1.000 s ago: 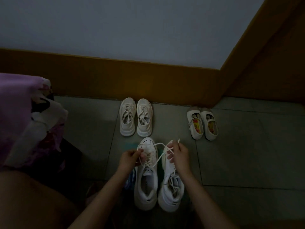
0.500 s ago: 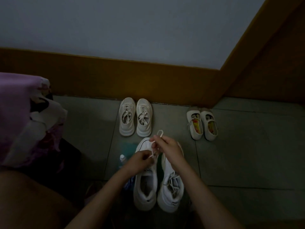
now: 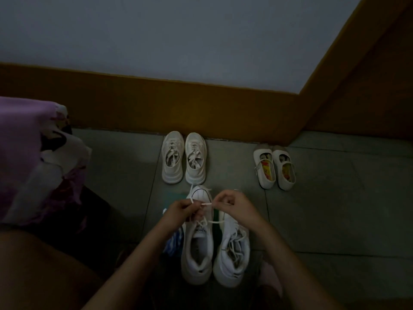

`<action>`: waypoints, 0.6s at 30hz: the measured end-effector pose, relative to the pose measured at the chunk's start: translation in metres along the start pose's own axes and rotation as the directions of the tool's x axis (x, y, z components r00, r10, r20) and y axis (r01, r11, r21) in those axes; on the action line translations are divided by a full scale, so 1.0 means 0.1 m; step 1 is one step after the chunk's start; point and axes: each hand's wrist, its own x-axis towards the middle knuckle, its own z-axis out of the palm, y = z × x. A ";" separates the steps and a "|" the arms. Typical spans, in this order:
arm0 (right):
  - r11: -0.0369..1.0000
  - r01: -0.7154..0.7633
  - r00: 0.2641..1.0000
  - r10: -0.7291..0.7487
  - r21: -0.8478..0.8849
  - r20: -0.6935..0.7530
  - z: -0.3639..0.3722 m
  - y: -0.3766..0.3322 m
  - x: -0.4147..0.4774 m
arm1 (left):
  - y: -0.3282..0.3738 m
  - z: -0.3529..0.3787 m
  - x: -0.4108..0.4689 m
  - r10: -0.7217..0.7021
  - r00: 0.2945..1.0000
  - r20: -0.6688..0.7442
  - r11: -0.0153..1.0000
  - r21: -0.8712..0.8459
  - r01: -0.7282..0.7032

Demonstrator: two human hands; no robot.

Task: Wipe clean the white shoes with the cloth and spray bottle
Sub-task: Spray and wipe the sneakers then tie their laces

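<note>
Two white lace-up sneakers stand side by side on the floor in front of me, the left sneaker and the right sneaker. My left hand and my right hand hover over their toes, each pinching an end of the left sneaker's white shoelace. A blue-and-white striped cloth lies just left of the left sneaker, partly hidden by my left forearm. A small bottle tip peeks out beside my left wrist.
A cream pair of sneakers stands near the brown skirting board. A small pair of white strap shoes sits to the right. A bed with a purple floral cover fills the left. Grey floor tiles stretch right.
My hands drew together over the toes half a second ago, then parted a little. The lace loop raised above the hands has come down, and the lace now runs taut between them.
</note>
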 end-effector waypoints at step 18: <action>0.996 -0.074 0.992 0.069 0.041 0.109 0.30 0.02 0.06 | -0.11 -0.03 0.01 0.315 0.942 -0.118 0.887 0.389 -0.248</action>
